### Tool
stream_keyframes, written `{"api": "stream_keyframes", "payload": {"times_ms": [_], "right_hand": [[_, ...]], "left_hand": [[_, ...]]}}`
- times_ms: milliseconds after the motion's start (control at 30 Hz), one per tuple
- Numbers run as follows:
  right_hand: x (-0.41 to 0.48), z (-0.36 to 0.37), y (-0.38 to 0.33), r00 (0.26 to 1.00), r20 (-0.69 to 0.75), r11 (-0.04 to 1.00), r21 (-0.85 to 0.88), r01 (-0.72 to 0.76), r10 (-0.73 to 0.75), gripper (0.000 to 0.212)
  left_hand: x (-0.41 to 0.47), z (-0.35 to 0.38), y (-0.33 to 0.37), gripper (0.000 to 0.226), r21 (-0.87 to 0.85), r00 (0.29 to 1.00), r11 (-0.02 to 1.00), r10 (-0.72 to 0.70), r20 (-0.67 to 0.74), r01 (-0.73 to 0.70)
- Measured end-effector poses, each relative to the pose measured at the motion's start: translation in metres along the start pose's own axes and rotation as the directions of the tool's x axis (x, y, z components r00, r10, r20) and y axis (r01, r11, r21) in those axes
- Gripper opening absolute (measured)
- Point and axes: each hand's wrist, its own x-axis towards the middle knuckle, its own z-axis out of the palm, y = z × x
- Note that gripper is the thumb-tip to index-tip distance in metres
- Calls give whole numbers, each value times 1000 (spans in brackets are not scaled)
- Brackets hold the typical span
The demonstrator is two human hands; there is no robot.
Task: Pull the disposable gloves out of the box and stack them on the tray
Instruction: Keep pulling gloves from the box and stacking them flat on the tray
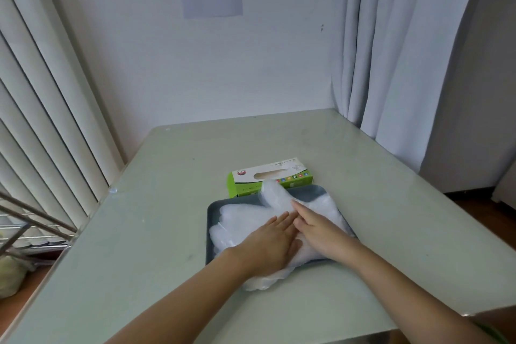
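Head view. Dark grey tray (212,232) sits on a pale glass table (363,204), just in front of the green-and-white glove box (268,177). Stack of clear disposable gloves (240,218) lies on the tray; cuff end spills over the near rim onto the table. Left hand (272,243) and right hand (315,229) press flat on the stack, fingers extended, grasping nothing. Both hands hide the stack's middle. Individual gloves indistinguishable. Box print illegible; slot contents unclear.
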Motion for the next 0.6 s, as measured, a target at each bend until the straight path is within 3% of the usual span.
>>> {"api": "stream_keyframes", "payload": {"times_ms": [67,167,267,367,433,500,533,600], "right_hand": [[0,-3,6,1000,10,983,-185,23,-21,49],[1,-4,16,996,86,871,-490,30,14,58],[2,-3,21,994,93,842,-539,8,50,70],[3,-2,19,993,93,829,-559,-10,75,88],[3,-4,15,988,121,814,-580,-12,101,95],[6,-11,8,982,146,804,-594,-12,123,96],[8,-17,5,986,137,803,-595,3,98,87],[16,-27,-3,997,79,811,-581,67,-26,47]], "left_hand": [[-9,-2,-8,60,-15,998,999,-45,37,45],[-34,-6,-29,80,38,989,992,-120,88,117],[-60,-14,-50,129,132,974,972,-207,95,194],[-69,-21,-66,139,222,951,942,-284,124,252],[-68,-29,-73,129,225,929,932,-326,173,285],[-63,-38,-82,106,194,918,930,-348,190,312],[-61,-43,-84,85,178,921,928,-355,159,326],[-56,-54,-89,48,80,928,925,-373,10,371]]}}
